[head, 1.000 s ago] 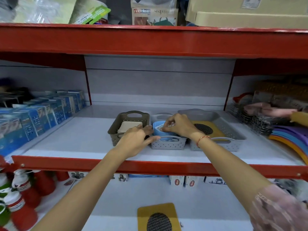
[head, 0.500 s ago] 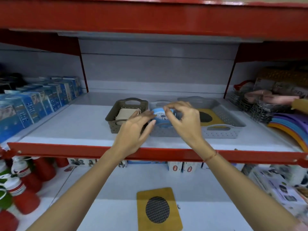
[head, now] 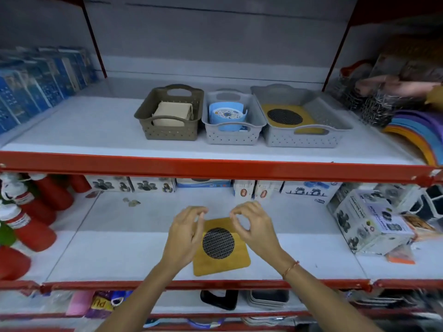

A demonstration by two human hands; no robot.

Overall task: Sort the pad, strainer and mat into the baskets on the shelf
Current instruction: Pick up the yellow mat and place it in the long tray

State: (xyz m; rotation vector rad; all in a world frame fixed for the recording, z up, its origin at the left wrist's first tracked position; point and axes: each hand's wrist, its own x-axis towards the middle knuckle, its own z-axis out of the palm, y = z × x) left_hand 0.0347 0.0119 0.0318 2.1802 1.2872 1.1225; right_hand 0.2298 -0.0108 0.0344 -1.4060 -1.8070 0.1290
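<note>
Three baskets stand in a row on the upper shelf. The brown basket (head: 167, 130) holds beige pads (head: 171, 113). The small grey basket (head: 230, 136) holds a blue strainer (head: 226, 117). The large grey basket (head: 309, 137) holds a yellow mat with a black mesh circle (head: 285, 116). A second yellow mat (head: 221, 258) lies flat on the lower shelf. My left hand (head: 185, 232) and my right hand (head: 254, 226) hover over its far corners, fingers curled and apart, holding nothing.
Red shelf rails (head: 215, 168) run across the front of each level. Blue boxes (head: 36, 85) fill the upper left; coloured mats (head: 419, 133) and wire goods sit upper right. Red bottles (head: 31, 226) stand lower left, white boxes (head: 369, 224) lower right.
Both hands let go of the blue strainer in the small grey basket and dropped to the lower shelf, over the yellow mat. The camera tilted downward.
</note>
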